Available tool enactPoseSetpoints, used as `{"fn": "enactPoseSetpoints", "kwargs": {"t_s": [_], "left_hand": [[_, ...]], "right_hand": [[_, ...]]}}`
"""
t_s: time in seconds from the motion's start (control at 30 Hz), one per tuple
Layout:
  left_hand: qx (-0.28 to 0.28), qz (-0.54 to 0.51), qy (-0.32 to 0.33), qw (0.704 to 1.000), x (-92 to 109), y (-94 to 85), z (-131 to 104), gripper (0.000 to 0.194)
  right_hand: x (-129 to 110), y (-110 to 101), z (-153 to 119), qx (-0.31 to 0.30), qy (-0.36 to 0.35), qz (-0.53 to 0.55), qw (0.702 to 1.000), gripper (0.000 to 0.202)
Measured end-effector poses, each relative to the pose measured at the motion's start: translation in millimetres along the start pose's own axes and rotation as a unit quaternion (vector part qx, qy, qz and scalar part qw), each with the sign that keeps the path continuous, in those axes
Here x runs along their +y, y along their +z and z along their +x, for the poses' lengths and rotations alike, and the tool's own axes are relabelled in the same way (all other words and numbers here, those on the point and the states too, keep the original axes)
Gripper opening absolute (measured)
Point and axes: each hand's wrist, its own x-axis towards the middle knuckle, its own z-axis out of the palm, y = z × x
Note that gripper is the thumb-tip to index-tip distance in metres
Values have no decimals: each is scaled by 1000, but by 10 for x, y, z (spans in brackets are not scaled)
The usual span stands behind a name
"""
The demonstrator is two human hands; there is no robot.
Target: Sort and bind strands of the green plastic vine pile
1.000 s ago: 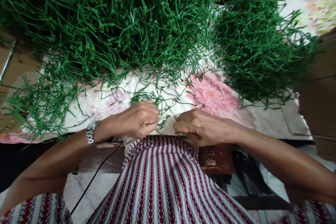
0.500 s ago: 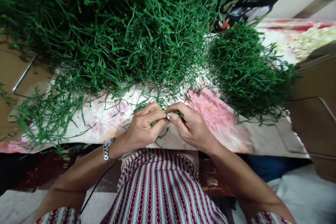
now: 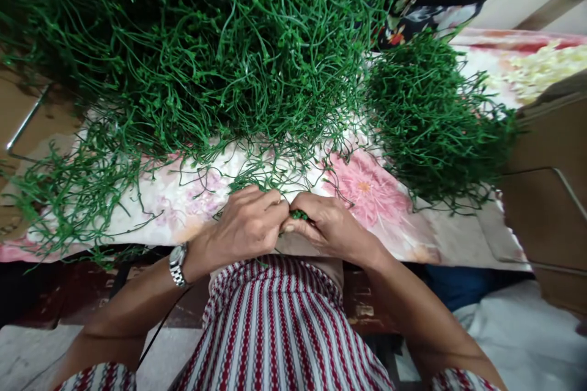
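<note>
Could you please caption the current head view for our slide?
Two hands meet over flowered cloth, before heaped green stems.

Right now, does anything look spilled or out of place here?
Slightly: on the left, some loose green stems straggle over the near edge of the flowered cloth, as if strayed from the large heap. Nothing else clearly stands out.

Black floral bag (image 3: 443, 3) at back — pale yellow blossoms (image 3: 545, 70) on cloth (image 3: 367, 189) — brown cardboard (image 3: 541, 214) at right.
</note>
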Motion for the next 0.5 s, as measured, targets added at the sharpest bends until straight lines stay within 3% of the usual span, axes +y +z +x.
{"fn": "enactPoseSetpoints", "kwargs": {"t_s": [0.1, 0.23, 0.33, 0.5], "left_hand": [[-104, 5, 81, 991, -24, -114, 38, 18], [-220, -87, 154, 959, -30, -236, 93, 18], [-251, -146, 168, 942, -28, -256, 93, 18], [-248, -175, 185, 935, 84, -246, 77, 18]], "right_hand": [[43, -54, -10, -87, -68, -61, 992, 33], [54, -107, 4, -215, -150, 14, 965, 28], [36, -134, 25, -262, -180, 107, 942, 27], [-55, -147, -7, -301, -179, 174, 921, 30]]}}
